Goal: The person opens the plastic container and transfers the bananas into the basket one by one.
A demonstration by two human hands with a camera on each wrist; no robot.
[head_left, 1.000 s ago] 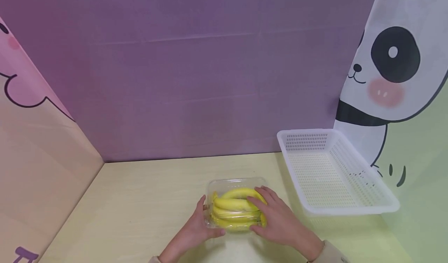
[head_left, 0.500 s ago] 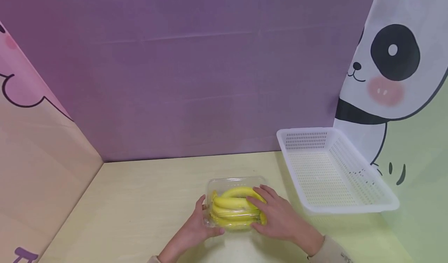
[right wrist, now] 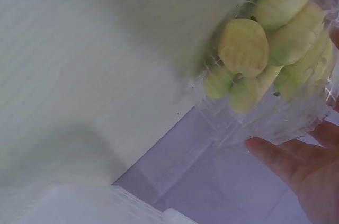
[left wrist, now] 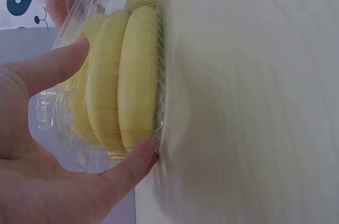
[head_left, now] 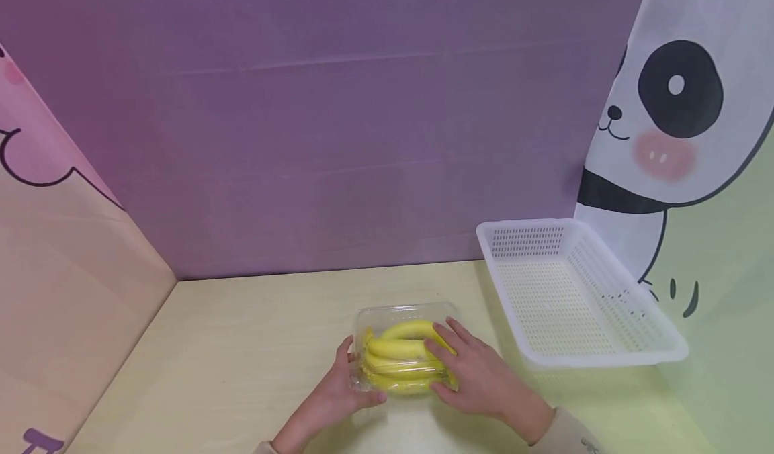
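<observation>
A clear plastic clamshell box holds several yellow bananas and rests on the table near its front middle. Its lid lies over the fruit. My left hand grips the box's left side, thumb at the near edge and fingers at the far left. In the left wrist view, that hand's thumb and a finger span the box's side wall. From the right, my right hand holds the box, its fingers spread over the lid and thumb at the near side. The right wrist view shows banana ends through the plastic.
To the right on the table stands a white perforated plastic basket, close to the panda-printed side wall. A purple backdrop rises at the table's back edge. A peach-coloured wall bounds the left.
Both hands keep hold of the box. The right hand's fingers have shifted slightly on the lid. The whole head view has drifted a little.
</observation>
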